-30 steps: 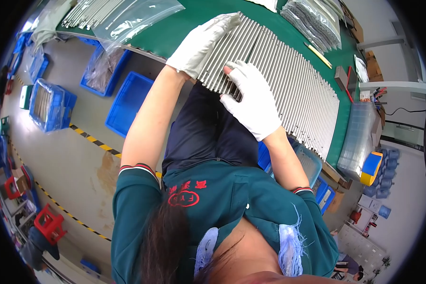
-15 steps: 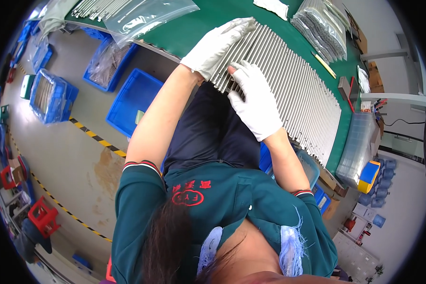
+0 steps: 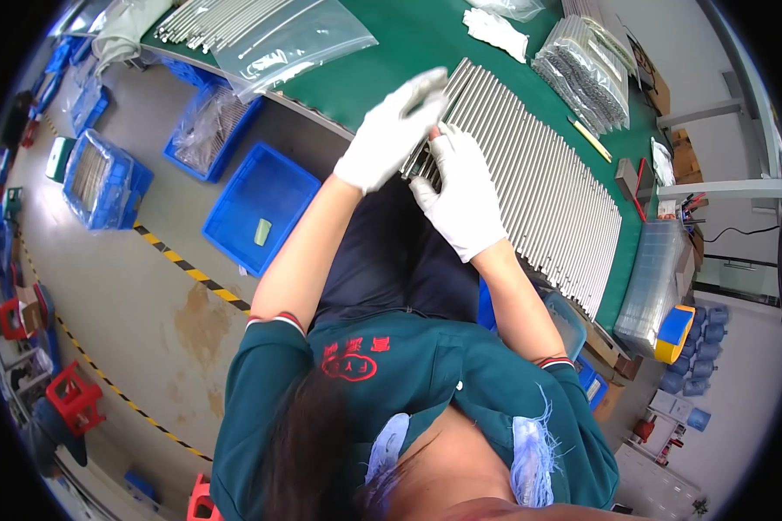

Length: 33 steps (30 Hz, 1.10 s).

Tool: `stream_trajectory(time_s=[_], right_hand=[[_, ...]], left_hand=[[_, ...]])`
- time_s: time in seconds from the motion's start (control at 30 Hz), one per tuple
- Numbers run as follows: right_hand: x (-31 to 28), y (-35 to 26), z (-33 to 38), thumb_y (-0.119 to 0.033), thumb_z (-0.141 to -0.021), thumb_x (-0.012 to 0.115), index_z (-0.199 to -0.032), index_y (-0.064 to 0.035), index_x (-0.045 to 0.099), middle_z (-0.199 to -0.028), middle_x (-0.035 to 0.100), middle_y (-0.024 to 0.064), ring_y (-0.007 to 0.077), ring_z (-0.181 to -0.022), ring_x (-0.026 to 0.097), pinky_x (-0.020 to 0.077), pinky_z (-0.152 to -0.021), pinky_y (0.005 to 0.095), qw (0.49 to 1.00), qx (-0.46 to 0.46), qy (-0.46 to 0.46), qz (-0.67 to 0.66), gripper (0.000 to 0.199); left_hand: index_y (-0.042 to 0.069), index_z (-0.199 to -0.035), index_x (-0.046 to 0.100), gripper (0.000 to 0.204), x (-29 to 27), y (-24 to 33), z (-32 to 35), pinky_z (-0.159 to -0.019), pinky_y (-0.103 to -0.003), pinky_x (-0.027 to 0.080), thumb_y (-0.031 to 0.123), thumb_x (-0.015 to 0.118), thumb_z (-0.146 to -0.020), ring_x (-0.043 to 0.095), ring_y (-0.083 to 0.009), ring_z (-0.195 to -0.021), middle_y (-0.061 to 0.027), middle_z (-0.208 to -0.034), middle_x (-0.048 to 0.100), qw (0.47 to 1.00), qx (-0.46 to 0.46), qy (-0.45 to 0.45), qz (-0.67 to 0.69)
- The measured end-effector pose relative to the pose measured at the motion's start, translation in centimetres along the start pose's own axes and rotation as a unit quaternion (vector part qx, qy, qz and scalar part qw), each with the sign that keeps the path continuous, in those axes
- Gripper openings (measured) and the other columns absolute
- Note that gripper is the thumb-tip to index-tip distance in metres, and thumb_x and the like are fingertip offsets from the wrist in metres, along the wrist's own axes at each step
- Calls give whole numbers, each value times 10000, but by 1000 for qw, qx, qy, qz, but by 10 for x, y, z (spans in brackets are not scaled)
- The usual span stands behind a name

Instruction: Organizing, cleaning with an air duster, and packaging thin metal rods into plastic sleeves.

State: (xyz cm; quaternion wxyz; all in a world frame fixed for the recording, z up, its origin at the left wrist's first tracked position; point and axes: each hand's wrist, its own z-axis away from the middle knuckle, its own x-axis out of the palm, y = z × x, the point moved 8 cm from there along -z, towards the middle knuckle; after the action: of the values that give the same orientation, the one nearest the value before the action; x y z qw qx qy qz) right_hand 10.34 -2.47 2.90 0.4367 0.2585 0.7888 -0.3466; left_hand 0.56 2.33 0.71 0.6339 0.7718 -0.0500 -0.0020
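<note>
Your right hand [image 3: 462,198] in a white glove lies flat on the near end of the metal rods [image 3: 539,187], fingers together, probably to keep them from rolling. Your left hand [image 3: 389,132] pinches a few rods at the row's edge. Farther on the green counter [image 3: 391,52] lie plastic bags [image 3: 295,39].

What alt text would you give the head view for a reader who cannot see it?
Two white-gloved hands, the left hand and the right hand, work at the near end of a long row of thin metal rods laid side by side on a green table. Clear plastic bags lie on the table, and blue bins stand on the floor to the left.
</note>
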Motion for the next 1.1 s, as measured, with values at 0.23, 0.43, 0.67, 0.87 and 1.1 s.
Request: stream_trajectory(time_s=[0.23,0.43,0.67,0.87,1.1], right_hand=[[7,2,0,-223,-728,646,-1168,85,508,-1195,533,224,373,-1170,467,313,-1051,451,998,-8,22,57,555],[3,-2,0,-267,-716,678,-1128,43,548,-1219,536,199,333,-1178,465,304,-1054,424,997,0,-1,75,531],[-18,1,30,-213,-764,680,-1330,-29,455,-1359,453,186,333,-1294,399,312,-1088,388,992,37,-21,-115,637],[-74,34,94,-167,-770,676,-1297,-39,495,-1326,499,169,330,-1277,430,345,-1067,383,980,121,14,-154,572],[-110,61,121,-254,-784,670,-1266,-45,523,-1328,506,140,321,-1270,437,350,-1061,395,987,144,5,-77,546]], left_hand=[[51,-1134,596,328,3,32,56,-981,-420,388,152,593,-822,564,-319,-1044,-135,-1106,618,839,271,-26,-470],[48,-1090,614,285,-20,33,31,-912,-387,424,177,579,-839,586,-273,-1013,-128,-1079,635,823,214,-24,-526],[28,-1091,624,334,-6,-1,-2,-937,-391,415,53,489,-787,541,-316,-1059,-179,-1202,566,765,258,-32,-589],[70,-1111,620,334,-41,-14,-50,-966,-401,428,27,441,-832,549,-347,-1110,-188,-1213,575,781,238,-40,-576],[88,-1198,594,412,-93,-21,-79,-1023,-376,396,8,402,-843,501,-327,-1198,-172,-1308,522,756,134,-39,-640]])
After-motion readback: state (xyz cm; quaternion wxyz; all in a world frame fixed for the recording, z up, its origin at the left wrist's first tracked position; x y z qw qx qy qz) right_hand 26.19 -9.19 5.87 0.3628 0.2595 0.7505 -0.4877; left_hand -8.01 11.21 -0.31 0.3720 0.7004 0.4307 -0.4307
